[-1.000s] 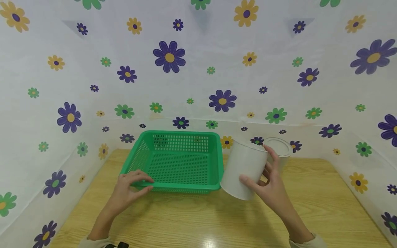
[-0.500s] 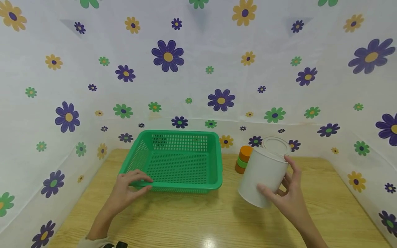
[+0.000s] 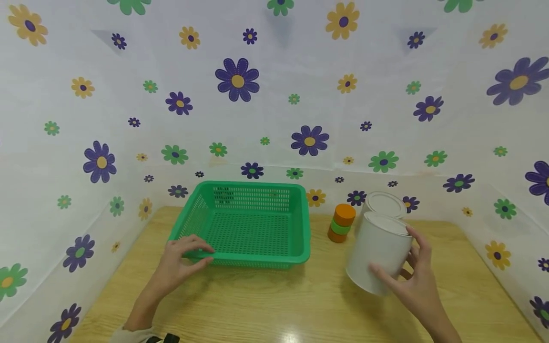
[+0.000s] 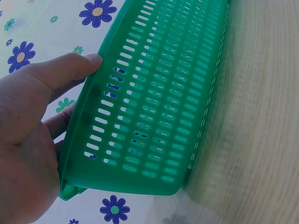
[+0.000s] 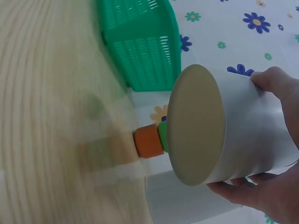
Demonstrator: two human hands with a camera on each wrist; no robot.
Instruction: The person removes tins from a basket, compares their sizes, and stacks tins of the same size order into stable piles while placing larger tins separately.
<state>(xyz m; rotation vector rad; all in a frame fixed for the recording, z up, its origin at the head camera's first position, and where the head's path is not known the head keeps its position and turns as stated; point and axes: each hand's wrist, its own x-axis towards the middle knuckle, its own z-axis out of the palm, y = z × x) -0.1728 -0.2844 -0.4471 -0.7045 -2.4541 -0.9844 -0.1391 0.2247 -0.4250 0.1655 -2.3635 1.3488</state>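
Observation:
A white cylindrical can (image 3: 381,252) is held in my right hand (image 3: 413,281), tilted and raised over the table. My thumb lies along its near side and the fingers reach round the far side. In the right wrist view the can's round beige end (image 5: 196,125) faces down toward the tabletop. My left hand (image 3: 177,267) grips the near-left rim of a green plastic basket (image 3: 257,258), which has slotted walls and nothing inside. The left wrist view shows fingers (image 4: 88,64) on either side of that rim.
Behind the held can stands a similar white can (image 3: 385,204), partly hidden. Beside it is a small stack of orange and green round pieces (image 3: 341,224). Everything stands on a wood-grain table (image 3: 257,305), with flower-print sheeting (image 3: 274,114) at the back and sides.
My right hand has carried the white can to the right and slightly toward me, bringing it more upright and uncovering the orange-and-green stack. The left hand stays on the basket's rim.

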